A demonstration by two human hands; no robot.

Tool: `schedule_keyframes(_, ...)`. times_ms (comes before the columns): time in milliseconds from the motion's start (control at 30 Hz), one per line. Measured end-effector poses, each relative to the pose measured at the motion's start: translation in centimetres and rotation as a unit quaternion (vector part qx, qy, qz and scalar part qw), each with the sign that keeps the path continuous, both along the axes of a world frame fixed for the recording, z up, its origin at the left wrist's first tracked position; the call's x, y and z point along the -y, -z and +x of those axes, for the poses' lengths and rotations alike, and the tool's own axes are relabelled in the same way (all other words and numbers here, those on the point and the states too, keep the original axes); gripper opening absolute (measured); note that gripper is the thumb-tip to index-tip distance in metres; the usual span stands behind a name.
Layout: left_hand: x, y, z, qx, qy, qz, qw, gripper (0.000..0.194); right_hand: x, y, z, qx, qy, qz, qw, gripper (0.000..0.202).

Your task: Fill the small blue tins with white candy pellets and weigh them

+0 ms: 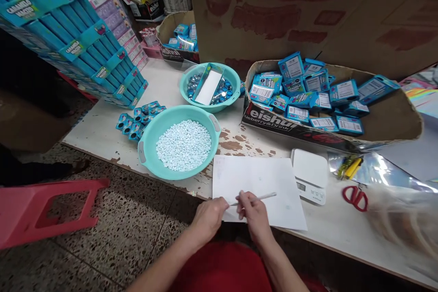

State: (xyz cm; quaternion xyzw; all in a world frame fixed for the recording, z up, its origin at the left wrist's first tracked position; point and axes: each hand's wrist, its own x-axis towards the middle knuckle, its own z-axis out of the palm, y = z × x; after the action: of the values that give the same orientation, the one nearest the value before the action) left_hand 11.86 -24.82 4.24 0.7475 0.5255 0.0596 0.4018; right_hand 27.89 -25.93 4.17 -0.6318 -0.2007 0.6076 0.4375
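Observation:
Both hands are over a white sheet of paper at the table's front edge. A thin pale stick, pen-like in shape, runs between them; its exact kind is unclear. My right hand pinches it near its middle, and the far tip sticks out to the right. At the other end, my left hand is closed around the tip. Just behind the paper is a turquoise basin filled with small white candies. To the right of the sheet, and close to it, lies a white digital scale.
A second basin holds blue pieces and an open box. Small blue boxes fill a cut carton at the back right. Red scissors lie on the right. Stacked blue display boxes lean at left, above a red stool.

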Motion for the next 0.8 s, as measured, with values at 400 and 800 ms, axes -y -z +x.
schedule_keyframes(400, -7.4, 10.8, -3.9, 0.009, 0.130, 0.237, 0.963, 0.020, -6.3, 5.5, 2.4, 0.022, 0.093, 0.037, 0.995, 0.046)
schedule_keyframes(800, -7.0, 12.6, -4.1, -0.041, 0.157, 0.302, 0.939, 0.011, -9.5, 9.9, -0.8, 0.354, -0.049, 0.140, 0.924, 0.021)
